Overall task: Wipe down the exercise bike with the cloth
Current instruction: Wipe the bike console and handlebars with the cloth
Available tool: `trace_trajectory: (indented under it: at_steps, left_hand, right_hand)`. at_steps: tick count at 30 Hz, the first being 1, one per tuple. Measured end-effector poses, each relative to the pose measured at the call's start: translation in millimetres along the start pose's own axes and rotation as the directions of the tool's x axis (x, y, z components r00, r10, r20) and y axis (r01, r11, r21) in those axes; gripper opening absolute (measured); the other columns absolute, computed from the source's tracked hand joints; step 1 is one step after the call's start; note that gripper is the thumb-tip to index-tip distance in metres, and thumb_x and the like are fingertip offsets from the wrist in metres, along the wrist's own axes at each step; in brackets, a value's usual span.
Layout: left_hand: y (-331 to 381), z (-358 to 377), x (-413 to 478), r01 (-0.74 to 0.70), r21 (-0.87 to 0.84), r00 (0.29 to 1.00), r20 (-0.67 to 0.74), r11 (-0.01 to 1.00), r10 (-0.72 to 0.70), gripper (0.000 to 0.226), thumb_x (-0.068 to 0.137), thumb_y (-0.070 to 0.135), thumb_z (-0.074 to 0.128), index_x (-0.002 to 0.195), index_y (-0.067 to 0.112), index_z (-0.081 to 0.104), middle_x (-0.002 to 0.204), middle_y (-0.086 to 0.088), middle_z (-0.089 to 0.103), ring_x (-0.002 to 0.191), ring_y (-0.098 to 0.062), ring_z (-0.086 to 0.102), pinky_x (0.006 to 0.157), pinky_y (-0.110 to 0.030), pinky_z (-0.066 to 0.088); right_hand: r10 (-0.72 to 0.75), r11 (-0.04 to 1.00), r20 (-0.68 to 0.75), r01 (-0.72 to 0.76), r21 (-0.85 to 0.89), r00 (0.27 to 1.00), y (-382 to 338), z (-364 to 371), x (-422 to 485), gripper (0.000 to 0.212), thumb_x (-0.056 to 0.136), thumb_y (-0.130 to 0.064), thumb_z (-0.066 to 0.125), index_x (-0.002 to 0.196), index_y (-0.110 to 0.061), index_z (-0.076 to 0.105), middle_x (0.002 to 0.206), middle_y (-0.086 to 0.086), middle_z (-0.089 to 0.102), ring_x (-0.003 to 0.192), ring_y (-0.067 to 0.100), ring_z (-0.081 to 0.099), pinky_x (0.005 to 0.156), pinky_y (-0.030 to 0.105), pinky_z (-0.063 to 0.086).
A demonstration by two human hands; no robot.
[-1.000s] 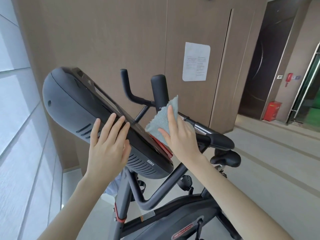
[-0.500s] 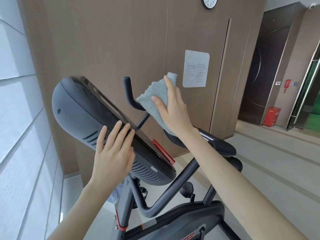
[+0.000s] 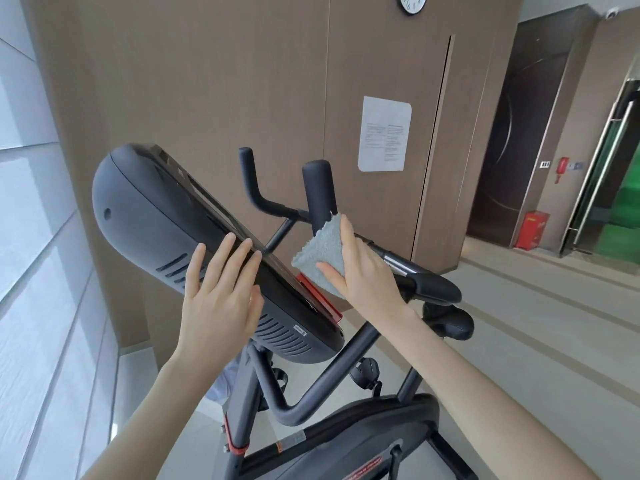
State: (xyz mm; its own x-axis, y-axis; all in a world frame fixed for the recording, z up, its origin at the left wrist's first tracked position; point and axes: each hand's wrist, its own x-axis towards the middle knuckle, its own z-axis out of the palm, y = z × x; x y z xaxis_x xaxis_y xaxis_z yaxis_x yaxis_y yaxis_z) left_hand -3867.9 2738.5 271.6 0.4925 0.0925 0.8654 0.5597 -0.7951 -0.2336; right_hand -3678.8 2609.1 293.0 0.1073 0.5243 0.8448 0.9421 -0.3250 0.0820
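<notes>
Exercise bike (image 3: 311,403) fills centre and lower frame, console (image 3: 166,230) tilted at centre left. Left hand (image 3: 221,296) flat, fingers spread, resting on console's back edge. Right hand (image 3: 363,268) presses a light blue cloth (image 3: 320,251) against the base of the upright handlebar post (image 3: 318,192), just right of console; thumb under cloth, fingers over. Contact with console's red trim (image 3: 320,301) unclear.
</notes>
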Motion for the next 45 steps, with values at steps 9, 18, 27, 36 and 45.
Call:
trace_trajectory:
  at_steps: [9,18,27,36,45]
  left_hand:
    - [-2,-2,0,-0.034,0.006,0.999,-0.015,0.999,0.034,0.042,0.086,0.018,0.050,0.124,0.004,0.061,0.133,-0.014,0.056,0.133,-0.032,0.042,0.114,-0.053,0.021]
    - [1,-4,-3,0.003,0.002,0.999,0.039,1.000,-0.003,0.043,0.091,0.021,0.044,0.128,0.004,0.057,0.137,-0.015,0.052,0.136,-0.031,0.037,0.115,-0.053,0.017]
    - [47,-8,11,-0.019,-0.078,1.000,0.020,0.997,0.021,0.046,0.093,0.023,0.042,0.132,0.001,0.050,0.138,-0.016,0.050,0.132,-0.030,0.042,0.114,-0.053,0.022]
    - [99,-9,53,0.021,0.000,1.000,0.006,1.000,-0.021,0.049,0.097,0.026,0.038,0.139,0.001,0.044,0.144,-0.015,0.044,0.134,-0.028,0.039,0.114,-0.053,0.020]
    - [119,-28,53,0.197,0.124,0.977,0.058,0.973,-0.205,0.049,0.097,0.026,0.036,0.138,0.001,0.044,0.146,-0.012,0.042,0.137,-0.024,0.036,0.116,-0.050,0.017]
  right_hand:
    - [0.055,0.989,-0.107,-0.040,0.142,0.993,6,-15,-1,0.064,0.096,-0.047,0.035,0.142,-0.004,0.028,0.111,0.018,0.059,0.092,0.028,0.060,0.074,0.034,0.053]
    - [0.101,0.988,-0.182,-0.120,-0.096,0.978,-24,11,14,0.067,0.096,-0.051,0.039,0.140,0.000,0.037,0.097,0.015,0.062,0.074,0.019,0.063,0.058,0.026,0.054]
    - [-0.330,0.930,-0.117,0.301,-0.211,0.937,46,17,-25,0.064,0.094,-0.051,0.047,0.137,-0.005,0.031,0.097,0.015,0.065,0.080,0.023,0.063,0.066,0.034,0.054]
    - [-0.363,0.924,0.329,0.290,0.251,0.872,115,-24,-34,0.067,0.094,-0.024,0.055,0.149,-0.010,0.019,0.130,0.019,0.048,0.108,0.029,0.051,0.088,0.029,0.041]
    - [-0.183,0.456,0.089,0.005,0.890,0.979,86,-21,89,0.061,0.098,-0.022,0.047,0.150,-0.013,0.016,0.154,0.005,0.026,0.137,0.007,0.020,0.104,0.002,0.011]
